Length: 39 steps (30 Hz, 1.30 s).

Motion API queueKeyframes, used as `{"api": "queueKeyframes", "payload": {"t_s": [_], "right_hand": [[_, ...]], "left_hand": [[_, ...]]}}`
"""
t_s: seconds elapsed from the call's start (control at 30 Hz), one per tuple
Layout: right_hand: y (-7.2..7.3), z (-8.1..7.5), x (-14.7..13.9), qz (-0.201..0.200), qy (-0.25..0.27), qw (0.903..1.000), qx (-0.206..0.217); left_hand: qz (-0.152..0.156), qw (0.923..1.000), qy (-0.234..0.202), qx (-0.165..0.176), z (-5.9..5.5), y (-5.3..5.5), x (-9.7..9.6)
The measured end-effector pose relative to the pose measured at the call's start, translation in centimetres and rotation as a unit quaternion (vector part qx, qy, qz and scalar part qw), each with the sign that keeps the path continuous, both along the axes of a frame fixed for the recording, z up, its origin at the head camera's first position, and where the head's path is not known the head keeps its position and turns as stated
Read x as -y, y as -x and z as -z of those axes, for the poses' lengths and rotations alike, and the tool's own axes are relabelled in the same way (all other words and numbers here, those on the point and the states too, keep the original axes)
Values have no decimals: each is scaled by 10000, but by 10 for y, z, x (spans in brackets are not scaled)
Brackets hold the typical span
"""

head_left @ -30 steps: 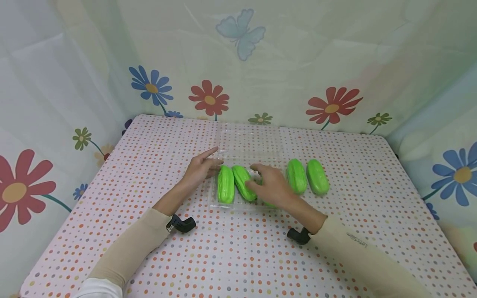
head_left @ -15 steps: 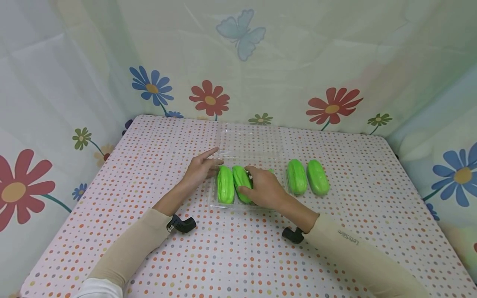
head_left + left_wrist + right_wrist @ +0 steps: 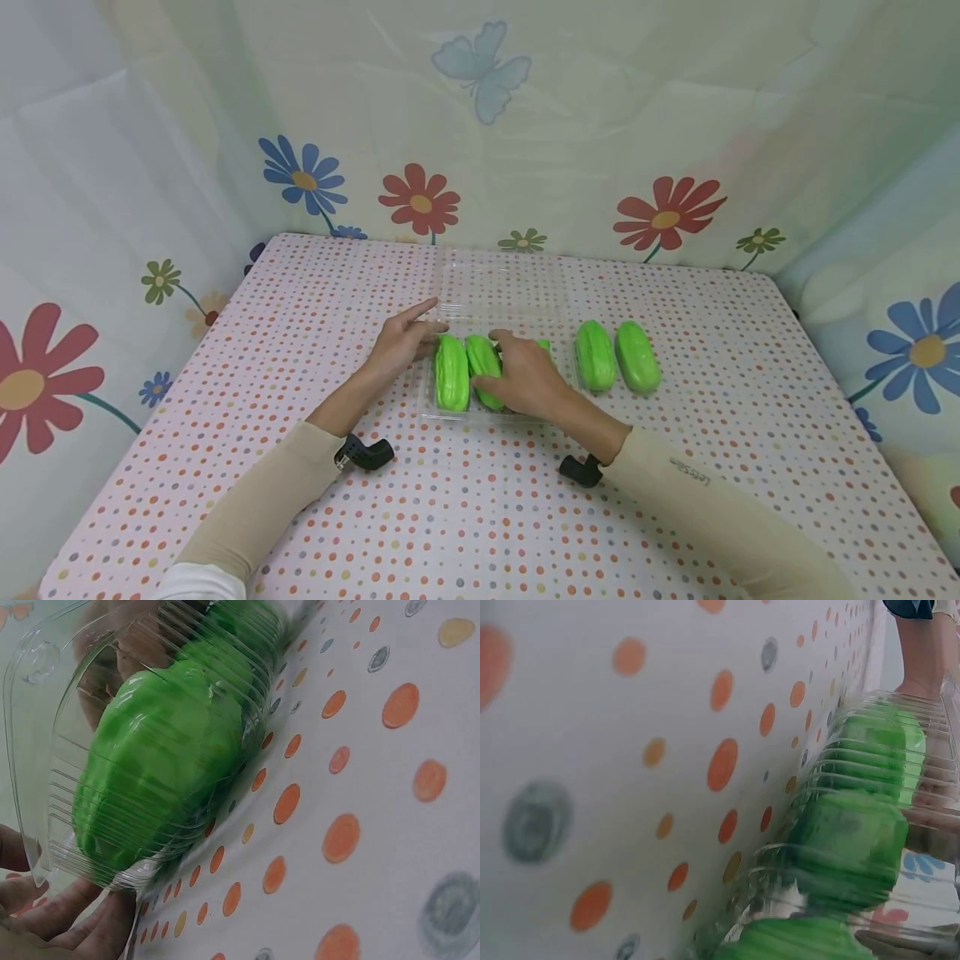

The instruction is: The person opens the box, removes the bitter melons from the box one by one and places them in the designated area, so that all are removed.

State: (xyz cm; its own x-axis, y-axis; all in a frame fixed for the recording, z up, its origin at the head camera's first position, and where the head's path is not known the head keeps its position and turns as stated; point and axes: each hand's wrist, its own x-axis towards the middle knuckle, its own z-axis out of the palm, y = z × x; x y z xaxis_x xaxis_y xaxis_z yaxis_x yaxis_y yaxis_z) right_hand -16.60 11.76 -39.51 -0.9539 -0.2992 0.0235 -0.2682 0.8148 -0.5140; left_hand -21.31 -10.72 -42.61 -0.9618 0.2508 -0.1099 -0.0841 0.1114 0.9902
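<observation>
Green, ridged oblong pieces like toy cucumbers lie in a clear plastic clamshell box [image 3: 442, 414], its lid laid back. One green piece [image 3: 452, 373] is at the box's left side. Beside it, my right hand [image 3: 528, 375] holds a second green piece [image 3: 483, 367], thumb on the near part and a finger at the far end. A third green piece [image 3: 545, 343] is mostly hidden beneath that hand. My left hand [image 3: 397, 342] touches the box's left rear corner with fairly straight fingers. In the left wrist view, fingertips [image 3: 67, 915] lie against the box wall.
Two more green pieces [image 3: 596, 356] [image 3: 638, 357] stand side by side just right of the box. The clear lid [image 3: 502, 283] lies flat behind it. A dotted cloth covers the table [image 3: 450, 517], and floral curtains [image 3: 570, 142] rise around it.
My right hand has moved left and taken hold of the second green piece, which now sits slightly straighter. The left hand stays where it was.
</observation>
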Motion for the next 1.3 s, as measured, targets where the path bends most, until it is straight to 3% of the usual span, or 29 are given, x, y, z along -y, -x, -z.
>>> {"api": "queueKeyframes", "payload": {"t_s": [0.33, 0.7, 0.97, 1.3], "right_hand": [[0, 1, 4, 457, 919, 9947, 84], [-2, -2, 4, 546, 1896, 9803, 54], [-5, -5, -4, 409, 2217, 9742, -90], [-7, -5, -18, 593, 2283, 9712, -321]], "left_hand": [[-9, 9999, 9, -171, 1, -2, 0], [43, 9998, -114, -164, 1, -1, 1], [5, 9998, -20, -180, 1, -1, 2], [-17, 9999, -37, -166, 2, -1, 1]]}}
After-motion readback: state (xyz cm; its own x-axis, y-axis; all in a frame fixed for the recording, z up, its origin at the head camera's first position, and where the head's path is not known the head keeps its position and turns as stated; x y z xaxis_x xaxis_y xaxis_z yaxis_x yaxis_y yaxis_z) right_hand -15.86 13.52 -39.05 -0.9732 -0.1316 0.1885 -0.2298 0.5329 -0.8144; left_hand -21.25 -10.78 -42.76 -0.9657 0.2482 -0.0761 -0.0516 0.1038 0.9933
